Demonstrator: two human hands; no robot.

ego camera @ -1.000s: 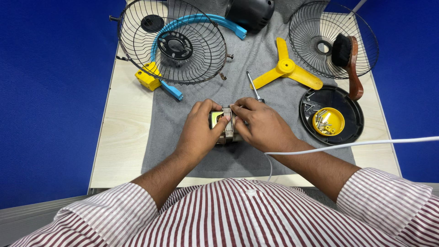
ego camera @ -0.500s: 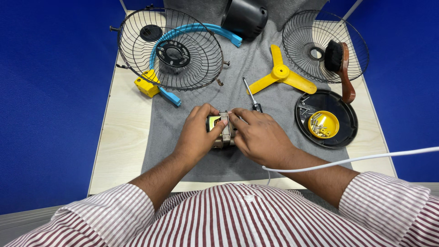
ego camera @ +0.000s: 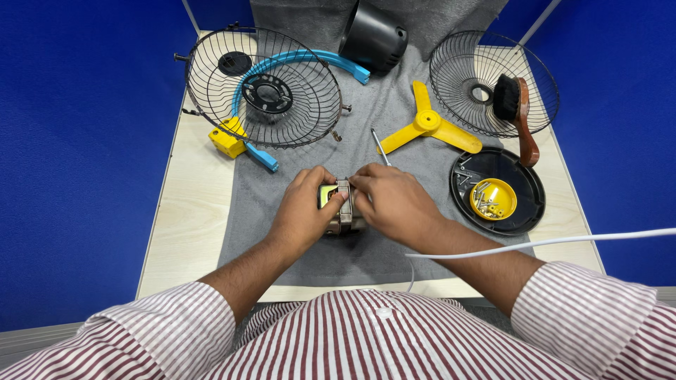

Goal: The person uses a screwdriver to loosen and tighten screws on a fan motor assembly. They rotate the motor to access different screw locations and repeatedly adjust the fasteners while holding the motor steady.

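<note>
Small grey metal fan motor (ego camera: 343,211), yellow-green patch, on grey mat

one label only: a small yellow-green rectangular sticker (ego camera: 326,195) with dark markings, just left of the frame's centre, stuck on the metal motor (ego camera: 342,214) and partly hidden behind the left hand (ego camera: 304,214). no packages, signs or screens.

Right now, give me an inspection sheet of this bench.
Surface: pale wooden table under a grey cloth.
Job's things: small fan motor on the cloth.
Clutter: two wire guards, yellow fan blade, black housing, screwdriver, brush, black tray with yellow cup of screws.
Grippers: left hand and right hand both grip the motor.
Cables: white cable over right forearm.
Surroundings: blue walls.
</note>
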